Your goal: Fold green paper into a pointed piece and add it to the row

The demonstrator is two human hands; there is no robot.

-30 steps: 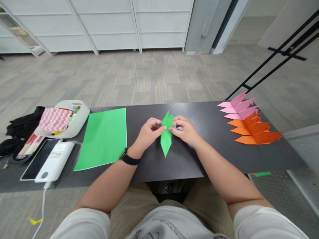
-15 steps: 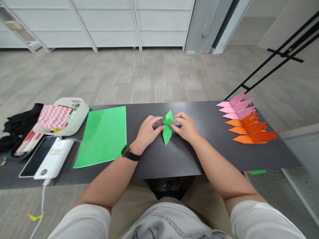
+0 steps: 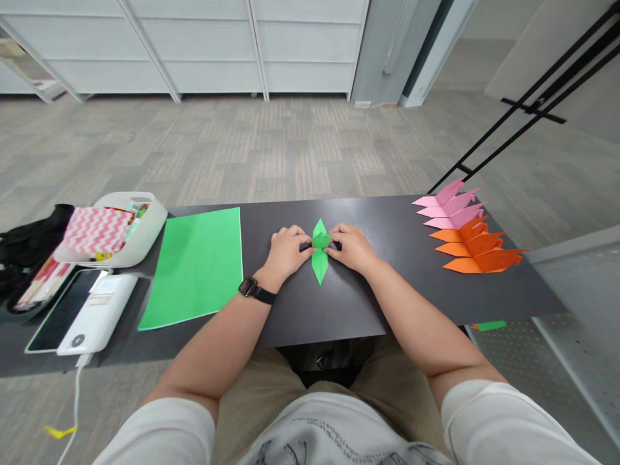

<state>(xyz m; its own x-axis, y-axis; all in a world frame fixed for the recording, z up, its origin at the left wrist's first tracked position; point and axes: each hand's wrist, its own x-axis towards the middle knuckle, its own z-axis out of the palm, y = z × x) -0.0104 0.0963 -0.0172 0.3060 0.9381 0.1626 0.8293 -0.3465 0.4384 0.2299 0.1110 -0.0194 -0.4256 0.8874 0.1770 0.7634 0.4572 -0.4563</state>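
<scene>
well inside table edges point(image 3: 320, 335), folded green paper point(image 3: 320, 263) between both hands point(image 3: 287, 250) point(image 3: 353, 247)

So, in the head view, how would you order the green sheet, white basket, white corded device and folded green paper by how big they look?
1. Green sheet
2. White basket
3. White corded device
4. Folded green paper, clearly smallest

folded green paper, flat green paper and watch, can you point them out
folded green paper point(image 3: 320, 259): head view, on its near flap
flat green paper point(image 3: 196, 266): head view, mid-surface
watch point(image 3: 248, 286): head view, on its dark face
</scene>
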